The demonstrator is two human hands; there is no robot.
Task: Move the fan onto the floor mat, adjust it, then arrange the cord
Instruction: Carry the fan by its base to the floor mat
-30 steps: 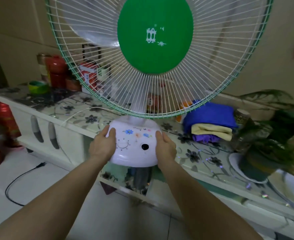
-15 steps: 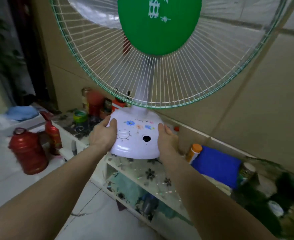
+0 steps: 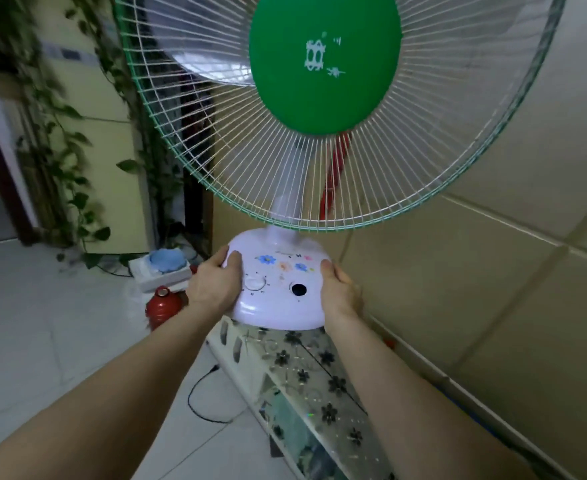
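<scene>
Head view: fan (image 3: pixel 278 292) carried above bench (image 3: pixel 305 368).
Grip: left hand (image 3: pixel 215 289) at 9 o'clock, right hand (image 3: pixel 340 292) at 3 o'clock, both clasping base.
Handling: probably light, top-heavy; hold rigid base, not wire cage.

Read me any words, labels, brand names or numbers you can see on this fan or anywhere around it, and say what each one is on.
None can be read for certain.
Green centre disc of the fan: white printed emblem with small characters beside it, worn and not legible.
White base: small dark print above the flower decals, too small to read.
Round dial: tiny marks around it, too small to read.
Elsewhere: no text visible.
</scene>
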